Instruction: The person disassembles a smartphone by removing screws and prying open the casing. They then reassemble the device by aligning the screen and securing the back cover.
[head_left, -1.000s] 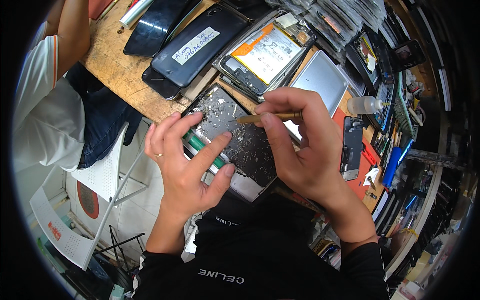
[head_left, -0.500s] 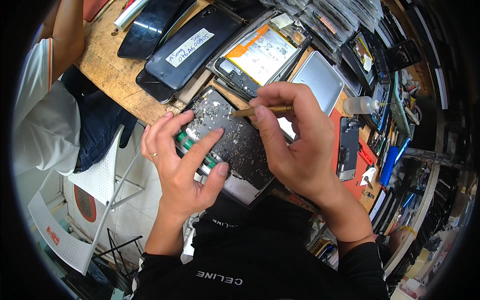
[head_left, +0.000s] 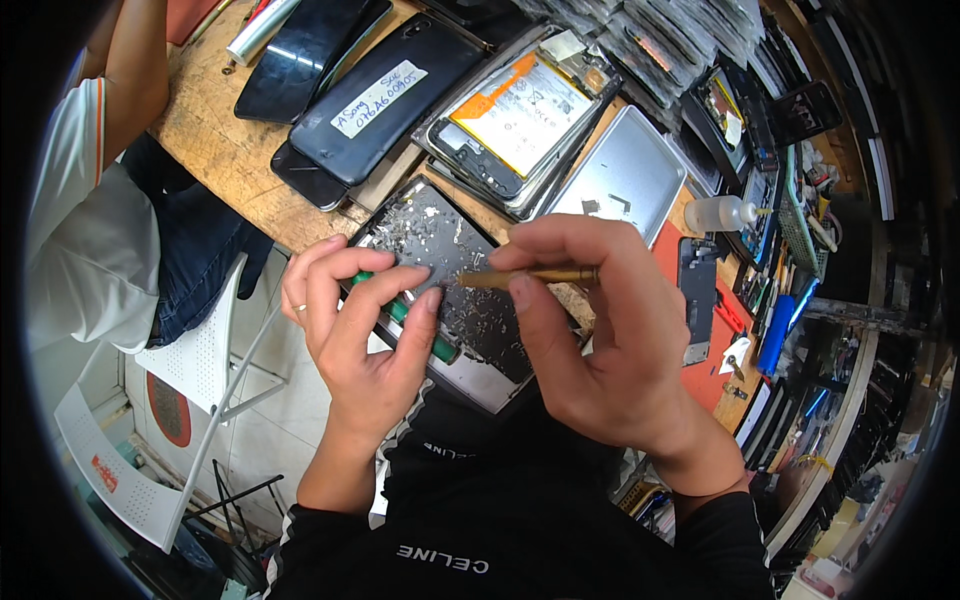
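Note:
A dark tray [head_left: 480, 335] bears several tiny screws and metal bits, with a green cylinder [head_left: 438, 338] along its left side. My left hand [head_left: 360, 350] is over that side, fingers bent and the thumb and index tips close together; what lies between them, if anything, is too small to make out. My right hand [head_left: 610, 350] pinches a thin brass-coloured tool [head_left: 548, 273], its tip low over the screws, just right of my left fingertips.
Dark phones [head_left: 370, 105], an opened phone [head_left: 520, 110], a metal tray [head_left: 625, 160], a squeeze bottle [head_left: 715, 213] and a red mat [head_left: 715, 390] crowd the wooden bench [head_left: 210, 130]. Another person [head_left: 100, 230] is at the left beside a white chair [head_left: 190, 380].
My right hand and its tool have moved down. My left thumb has risen to meet the index fingertip. More of the metal tray shows behind my right hand.

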